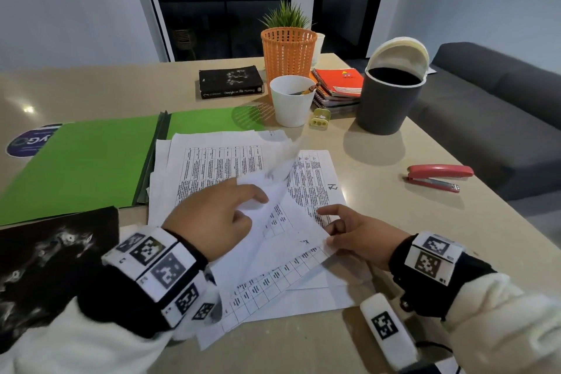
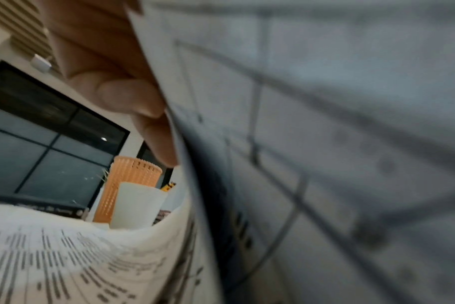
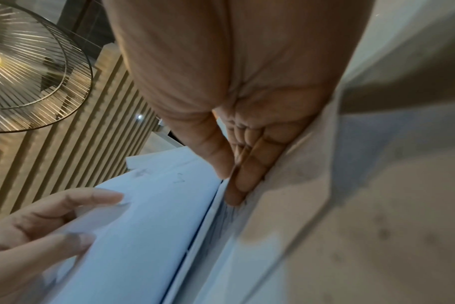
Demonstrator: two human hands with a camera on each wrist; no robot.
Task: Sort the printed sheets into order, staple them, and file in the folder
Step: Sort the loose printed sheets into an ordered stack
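Left hand (image 1: 212, 215) grip closed on a raised sheet (image 1: 273, 191), fingers curled round its edge, lifted off the printed sheets (image 1: 218, 167) spread on the counter (image 1: 379, 222). Right hand (image 1: 355, 234) grip narrow, pinching the near corner of the loose sheets. Green folder (image 1: 85, 161) lying open just left of the pile; red stapler (image 1: 437, 177) well apart on the right.

Walls: pale wall (image 1: 60, 9), slatted panel (image 3: 73, 131).
Window: dark glass (image 1: 218, 3).
Seating: grey sofa (image 1: 491, 118).
Light: wire lamp (image 3: 26, 67), lit.
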